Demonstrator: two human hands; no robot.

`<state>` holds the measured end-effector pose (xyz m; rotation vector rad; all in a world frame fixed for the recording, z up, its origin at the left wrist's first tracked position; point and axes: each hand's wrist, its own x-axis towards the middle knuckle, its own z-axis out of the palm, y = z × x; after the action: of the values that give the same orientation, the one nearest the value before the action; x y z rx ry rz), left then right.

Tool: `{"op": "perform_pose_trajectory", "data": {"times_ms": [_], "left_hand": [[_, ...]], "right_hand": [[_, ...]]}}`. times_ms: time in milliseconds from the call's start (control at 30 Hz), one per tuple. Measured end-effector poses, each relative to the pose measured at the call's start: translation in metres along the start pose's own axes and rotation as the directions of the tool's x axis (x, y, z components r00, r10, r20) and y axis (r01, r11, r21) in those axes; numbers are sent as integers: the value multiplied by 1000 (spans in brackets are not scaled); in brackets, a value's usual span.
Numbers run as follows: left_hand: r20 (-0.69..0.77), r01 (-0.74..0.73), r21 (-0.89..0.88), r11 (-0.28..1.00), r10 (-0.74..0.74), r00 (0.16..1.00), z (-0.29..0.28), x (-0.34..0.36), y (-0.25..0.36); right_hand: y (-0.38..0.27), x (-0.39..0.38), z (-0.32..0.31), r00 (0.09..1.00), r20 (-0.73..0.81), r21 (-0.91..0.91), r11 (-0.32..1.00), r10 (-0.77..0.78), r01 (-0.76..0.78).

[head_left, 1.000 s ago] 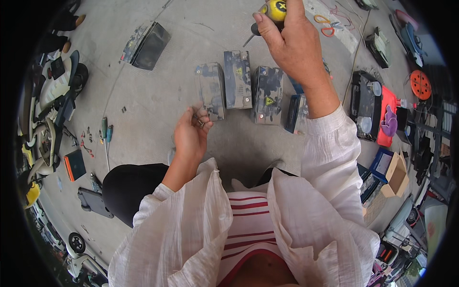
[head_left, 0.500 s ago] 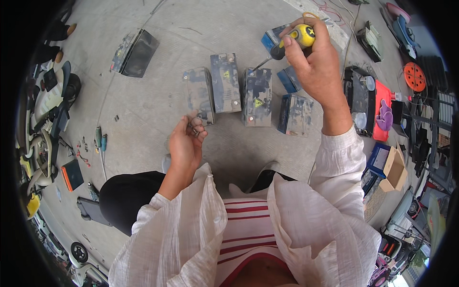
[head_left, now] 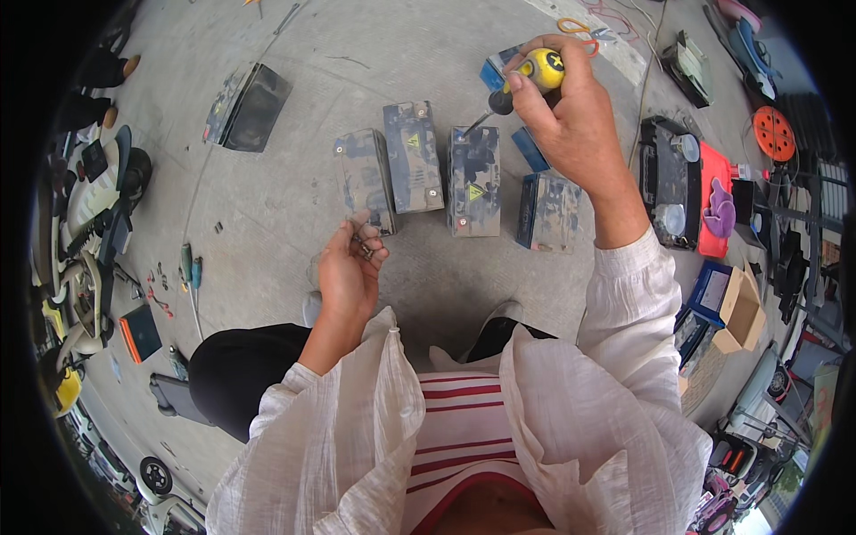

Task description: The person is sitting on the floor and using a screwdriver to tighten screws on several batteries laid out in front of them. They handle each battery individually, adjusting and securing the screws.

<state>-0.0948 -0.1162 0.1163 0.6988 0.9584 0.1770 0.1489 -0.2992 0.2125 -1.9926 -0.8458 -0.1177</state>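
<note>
My right hand (head_left: pixel 584 143) is wrapped round the yellow-and-black handle of a screwdriver (head_left: pixel 544 69). Its shaft slants down to the far end of a dusty battery (head_left: pixel 475 192) with a yellow warning label, at the terminal there. Beside that one, to the left, stand a second dusty battery (head_left: pixel 413 159) and a third, paler one (head_left: pixel 359 174). Just in front of the third, my left hand (head_left: pixel 344 281) is palm up with fingers curled round small metal pieces (head_left: pixel 364 251), probably screws, partly hidden by the fingers.
More batteries lie to the right, one dusty (head_left: pixel 549 214); a dark one (head_left: pixel 254 107) lies far left. Orange-handled scissors (head_left: pixel 573 26) lie beyond my right hand. Screwdrivers (head_left: pixel 195 272) and small parts are at left. A black-and-red toolbox (head_left: pixel 669 183) and an opened carton (head_left: pixel 740 312) stand right.
My right hand and the screwdriver have shifted slightly left, the tip still at the same battery's far end. The scissors show more fully. My left hand stays nearly where it was.
</note>
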Motion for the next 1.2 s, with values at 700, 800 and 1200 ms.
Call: {"op": "perform_pose_trajectory", "data": {"times_ms": [700,800,1200], "left_hand": [[-5,30,1,1000,-30,1000,0,-2,0],[-3,32,3,999,-32,999,-2,-1,0],[-4,57,29,998,-57,998,-1,-2,0]], "right_hand": [[-18,1,-19,941,300,106,985,-160,134],[-17,2,-20,928,321,127,980,-188,154],[-17,3,-26,875,469,157,986,-123,54]]}}
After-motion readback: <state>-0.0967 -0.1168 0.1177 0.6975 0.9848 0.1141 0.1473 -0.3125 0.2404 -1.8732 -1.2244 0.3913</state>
